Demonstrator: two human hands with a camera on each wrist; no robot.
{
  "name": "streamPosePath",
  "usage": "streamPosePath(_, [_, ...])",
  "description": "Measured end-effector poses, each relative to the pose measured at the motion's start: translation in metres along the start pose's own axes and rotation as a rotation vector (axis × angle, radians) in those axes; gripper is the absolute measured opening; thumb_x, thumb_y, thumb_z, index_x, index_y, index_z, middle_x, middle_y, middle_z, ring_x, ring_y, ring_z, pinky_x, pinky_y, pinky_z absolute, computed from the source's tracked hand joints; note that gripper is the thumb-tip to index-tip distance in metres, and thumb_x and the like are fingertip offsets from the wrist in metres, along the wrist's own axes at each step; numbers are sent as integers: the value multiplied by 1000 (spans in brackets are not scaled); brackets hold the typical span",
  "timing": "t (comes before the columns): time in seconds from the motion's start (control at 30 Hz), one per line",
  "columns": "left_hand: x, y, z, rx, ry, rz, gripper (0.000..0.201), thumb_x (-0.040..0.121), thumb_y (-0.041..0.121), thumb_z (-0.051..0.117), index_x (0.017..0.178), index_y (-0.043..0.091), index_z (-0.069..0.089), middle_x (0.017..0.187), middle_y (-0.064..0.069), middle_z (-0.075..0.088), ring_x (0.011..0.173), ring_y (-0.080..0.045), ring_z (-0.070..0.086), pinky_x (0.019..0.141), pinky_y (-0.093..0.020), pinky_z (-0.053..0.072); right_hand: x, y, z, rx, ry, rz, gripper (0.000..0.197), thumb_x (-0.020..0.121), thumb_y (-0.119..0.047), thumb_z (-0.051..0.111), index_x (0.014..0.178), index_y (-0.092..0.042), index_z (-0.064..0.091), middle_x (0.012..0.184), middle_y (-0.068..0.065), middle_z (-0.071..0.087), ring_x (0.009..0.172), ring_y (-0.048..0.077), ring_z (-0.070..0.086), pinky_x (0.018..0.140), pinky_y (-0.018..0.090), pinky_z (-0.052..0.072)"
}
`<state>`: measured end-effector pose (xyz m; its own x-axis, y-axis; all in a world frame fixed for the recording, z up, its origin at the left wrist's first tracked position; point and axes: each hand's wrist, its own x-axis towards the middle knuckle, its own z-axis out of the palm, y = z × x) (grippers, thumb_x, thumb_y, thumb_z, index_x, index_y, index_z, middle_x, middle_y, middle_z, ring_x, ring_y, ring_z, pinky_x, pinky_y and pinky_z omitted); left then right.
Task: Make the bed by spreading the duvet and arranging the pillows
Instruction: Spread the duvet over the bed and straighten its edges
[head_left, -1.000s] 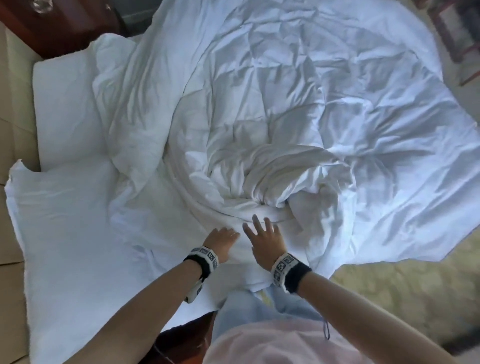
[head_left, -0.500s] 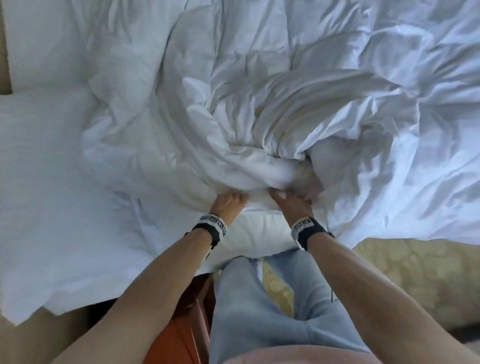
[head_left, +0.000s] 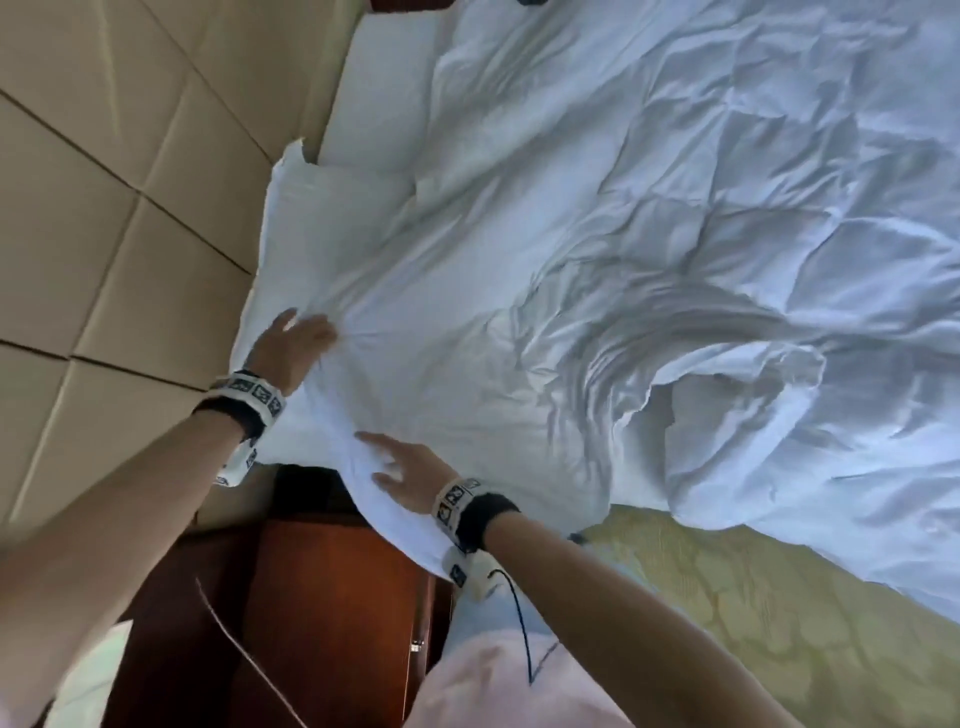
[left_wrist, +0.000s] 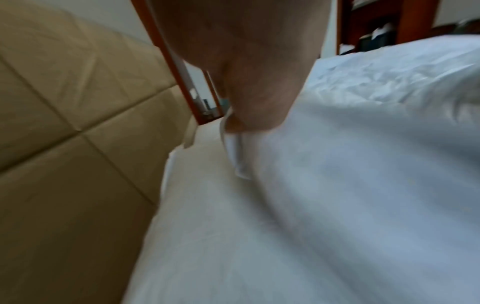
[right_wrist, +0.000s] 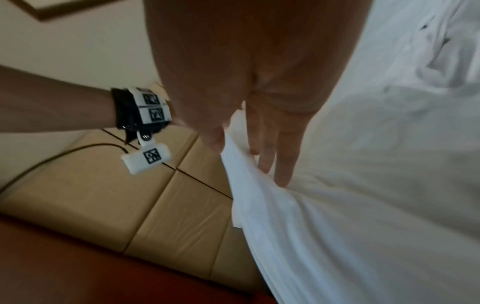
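Observation:
The white duvet lies creased across the bed, and its upper edge reaches the pillows by the headboard. My left hand grips that edge, with creases fanning out from it; the left wrist view shows a fold of the duvet bunched under the left hand. My right hand holds the near corner over the bed's side. In the right wrist view the duvet passes between the thumb and straight fingers of the right hand. The near pillow and far pillow are partly covered.
A beige padded headboard runs along the left. A red-brown wooden nightstand stands below my hands beside the bed. Yellow-green patterned carpet lies along the bed's near side. A fold of the duvet still bulges at the right.
Both hands took hold of the bunched duvet at the bed's side and drew its edge up to the pillows. The heap has flattened out, and my view has swung toward the headboard.

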<state>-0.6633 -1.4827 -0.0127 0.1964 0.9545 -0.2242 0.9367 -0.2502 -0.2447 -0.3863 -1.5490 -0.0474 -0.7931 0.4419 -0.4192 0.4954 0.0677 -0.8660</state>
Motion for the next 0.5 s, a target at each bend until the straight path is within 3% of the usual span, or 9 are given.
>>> streamPosePath(0.07, [-16,0,-7,58,-226,-226,54,84,-4,67,136,10,58,145,-15,52,133,-37,49,117,-49,29,-6,6,5,-118,-34,-46,63,103,-29,54,159,-37,26,161,3,38,143,25,43,117,41,35])
streamPosePath(0.13, [-32,23,-9,41,-394,-384,61,93,8,57,150,17,38,160,-5,32,144,-29,33,119,-46,23,-23,34,1,-260,-39,8,66,104,-30,52,162,-35,19,167,0,26,151,23,29,122,40,26])
streamPosePath(0.33, [-49,181,22,-169,-473,-200,68,96,22,56,157,21,26,165,-2,22,148,-24,27,122,-43,18,-94,169,-37,-667,114,359,90,98,-31,61,161,-39,-2,171,7,-2,157,34,1,125,57,12])
streamPosePath(0.43, [-41,258,57,-238,-567,-86,80,96,36,60,160,21,14,168,-3,13,152,-27,19,123,-45,16,-120,217,-70,-939,137,423,110,92,-20,69,159,-38,-16,169,12,-18,155,39,-15,122,64,1])
streamPosePath(0.5, [-31,296,82,-247,-609,-43,94,92,46,65,161,21,5,169,-3,6,153,-29,14,123,-49,16,-127,236,-96,-1092,99,431,112,92,-14,66,157,-36,-23,166,14,-25,153,40,-20,120,68,-5])
